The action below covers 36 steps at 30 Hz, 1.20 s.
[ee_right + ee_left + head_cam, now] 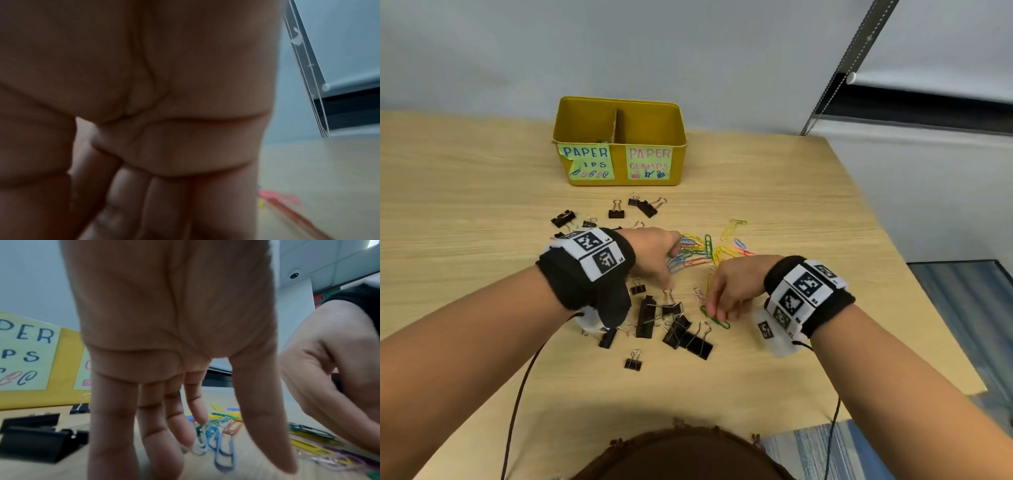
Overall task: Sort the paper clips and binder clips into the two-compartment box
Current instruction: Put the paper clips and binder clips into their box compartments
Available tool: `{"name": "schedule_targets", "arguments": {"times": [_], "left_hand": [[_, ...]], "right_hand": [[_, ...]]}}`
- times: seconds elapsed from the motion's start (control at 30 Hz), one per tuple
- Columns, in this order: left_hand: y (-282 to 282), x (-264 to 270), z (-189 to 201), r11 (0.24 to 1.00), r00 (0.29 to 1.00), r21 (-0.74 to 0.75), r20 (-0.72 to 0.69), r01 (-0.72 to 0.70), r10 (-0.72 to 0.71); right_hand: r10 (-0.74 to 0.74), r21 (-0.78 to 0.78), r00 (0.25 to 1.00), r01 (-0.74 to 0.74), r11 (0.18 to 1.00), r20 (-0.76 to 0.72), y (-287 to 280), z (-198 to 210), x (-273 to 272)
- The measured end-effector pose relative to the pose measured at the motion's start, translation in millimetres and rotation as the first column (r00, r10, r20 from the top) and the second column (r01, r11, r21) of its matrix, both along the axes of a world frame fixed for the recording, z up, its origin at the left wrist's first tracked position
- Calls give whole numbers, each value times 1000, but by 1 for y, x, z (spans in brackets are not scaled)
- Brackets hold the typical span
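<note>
A yellow two-compartment box point(619, 102) stands at the back of the table, labelled for paper clips on the left and clamps on the right; a few clips show in its left compartment. Coloured paper clips point(698, 251) lie in a heap mid-table. My left hand point(671, 269) reaches into the heap; the left wrist view shows its fingers point(180, 431) straight, tips on the paper clips point(216, 434). My right hand point(717, 313) has its fingertips bunched on a green paper clip point(722, 323) that lies near the binder clips. In the right wrist view the right hand point(164, 203) hides the clip.
Black binder clips lie in two groups: several near me point(688, 337) and several in front of the box point(616, 212). One large binder clip point(37, 439) sits left of my left hand. The wooden table point(791, 192) ends at right; a blind chain point(839, 68) hangs there.
</note>
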<state>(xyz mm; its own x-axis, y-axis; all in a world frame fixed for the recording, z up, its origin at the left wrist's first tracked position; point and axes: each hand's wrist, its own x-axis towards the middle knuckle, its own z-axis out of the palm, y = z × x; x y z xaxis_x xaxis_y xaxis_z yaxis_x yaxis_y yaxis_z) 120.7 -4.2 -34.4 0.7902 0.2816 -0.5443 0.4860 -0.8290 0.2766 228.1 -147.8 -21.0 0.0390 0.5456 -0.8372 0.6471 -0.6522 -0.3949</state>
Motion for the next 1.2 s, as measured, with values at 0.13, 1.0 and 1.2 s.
{"name": "schedule_targets", "arguments": {"times": [0.13,1.0,1.2], "left_hand": [[-7,7,-3,1000,998,-14,59,8,-8],[-31,44,-3,997,998,74,50,35,-39],[-17,44,-11,969,980,-177,60,-175,188]], "right_hand": [[-148,170,989,142,975,26,2,-8,2],[-256,451,832,7,892,493,24,-21,13],[-432,490,864,269,829,258,29,-22,27]]}}
